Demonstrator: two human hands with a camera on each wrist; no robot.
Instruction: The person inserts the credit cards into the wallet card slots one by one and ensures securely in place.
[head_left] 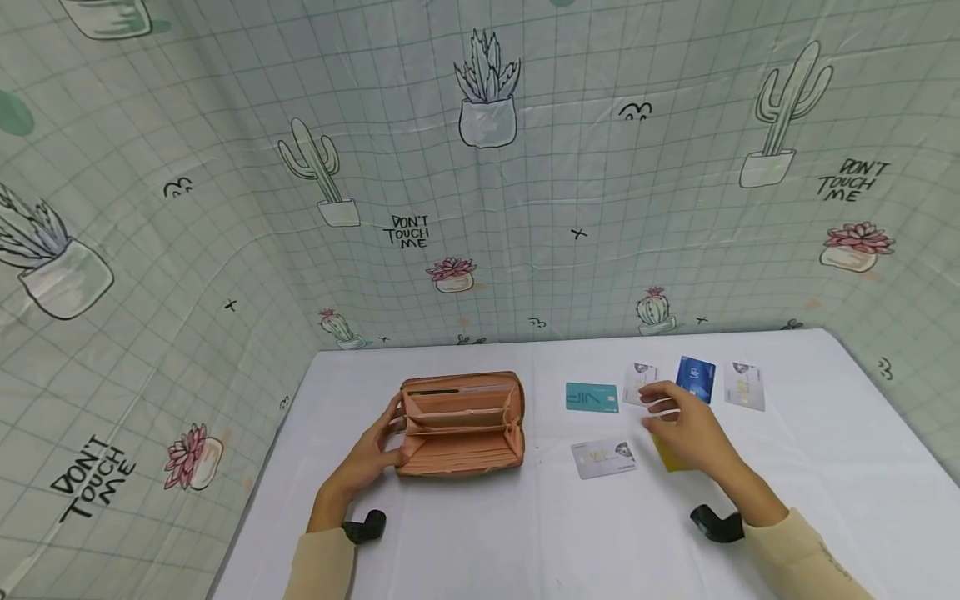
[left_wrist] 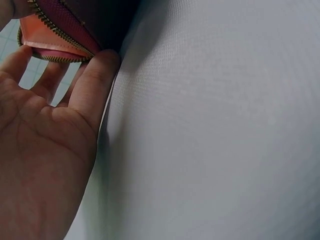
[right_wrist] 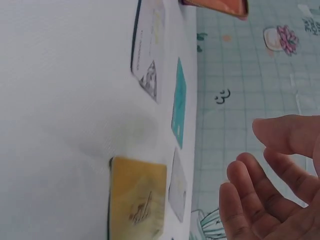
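An orange-pink zip wallet (head_left: 461, 425) lies spread on the white table, its inner compartments and card slots facing up. My left hand (head_left: 367, 456) grips its left end, thumb at the near side and fingers farther back; the brass zipper teeth (left_wrist: 60, 37) run close by the fingertips in the left wrist view. My right hand (head_left: 688, 429) hovers over a yellow card (head_left: 670, 454), partly covering it. Thumb and fingers are apart with nothing between them, and the yellow card (right_wrist: 137, 200) lies below the hand on the table.
Left of the right hand lie a teal card (head_left: 592, 397) and a silver-white card (head_left: 603, 459). Behind it are another white card (head_left: 636, 382), a blue card (head_left: 696, 377) and a third white card (head_left: 745, 386). A printed cloth wall (head_left: 555, 192) rises at the table's back.
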